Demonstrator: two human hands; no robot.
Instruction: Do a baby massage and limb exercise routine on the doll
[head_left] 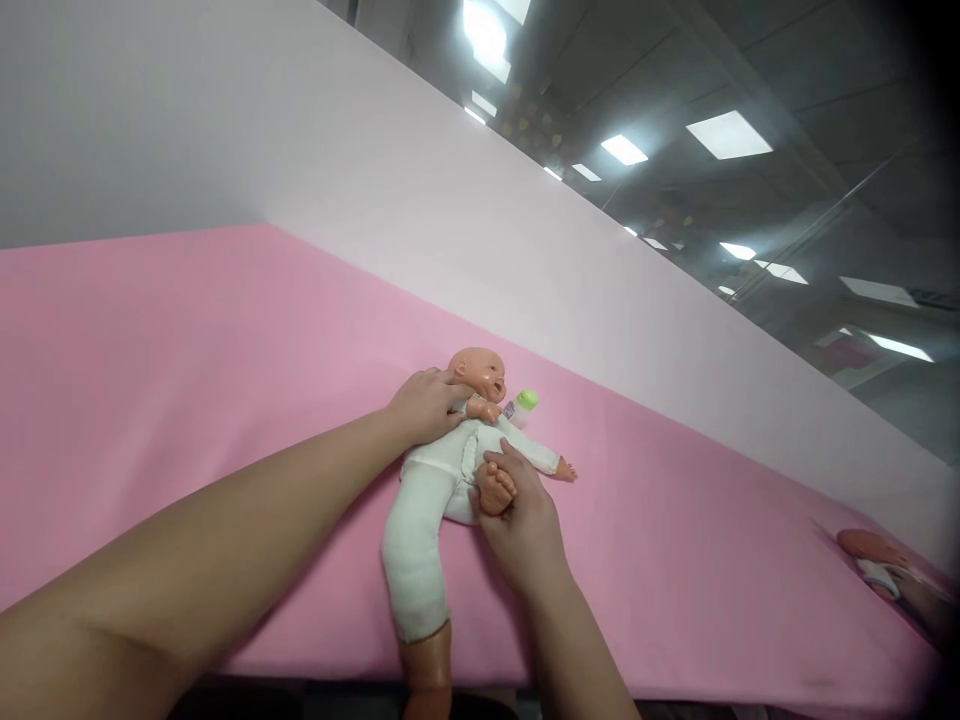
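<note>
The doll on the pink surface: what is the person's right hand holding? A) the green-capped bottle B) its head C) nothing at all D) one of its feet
D: the right hand wraps around one bare foot of the doll, whose leg is folded up, while the left hand rests by its head.
</note>
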